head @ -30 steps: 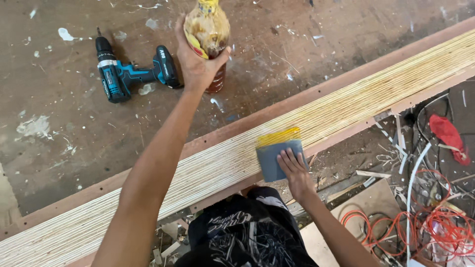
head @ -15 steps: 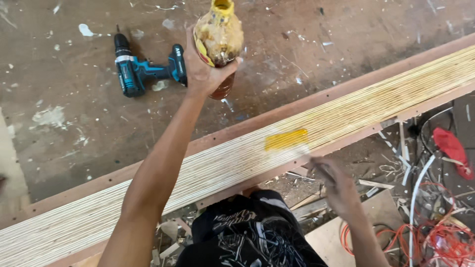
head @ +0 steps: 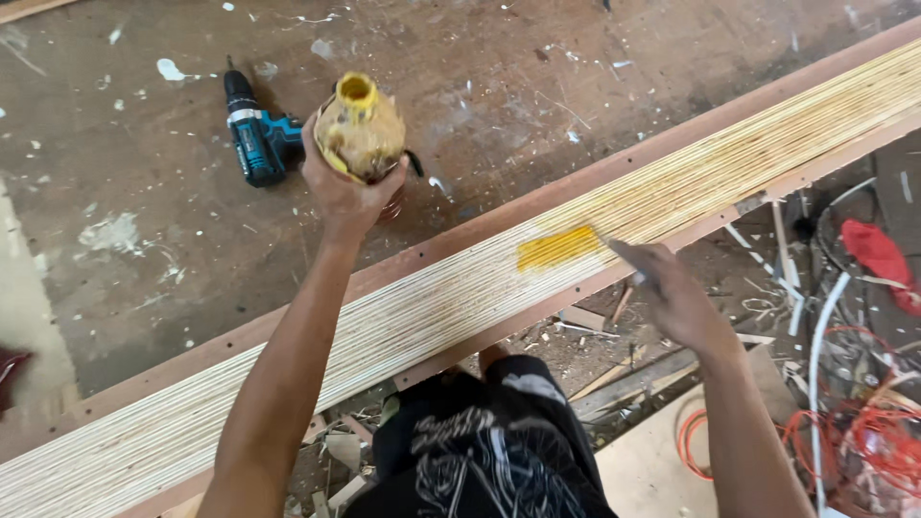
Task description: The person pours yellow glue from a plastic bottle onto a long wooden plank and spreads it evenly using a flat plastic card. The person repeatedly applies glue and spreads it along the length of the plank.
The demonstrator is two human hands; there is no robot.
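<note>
While the left hand [head: 347, 197] is wrapped tight around a bottle [head: 360, 129], that bottle stands upright above the far worktop [head: 144, 240], its open yellow mouth up and its sides smeared with yellow glue; what is inside cannot be seen. A blue drill [head: 257, 139] lies just left of it. The right hand [head: 676, 297] hovers at the near edge of the long slatted panel [head: 403, 317], fingers loosely curled and blurred, so whether it grips anything cannot be told. Just left of that hand, a yellow glue patch [head: 558, 247] sits on the slats. Red cable [head: 863, 441] lies coiled at the near right.
</note>
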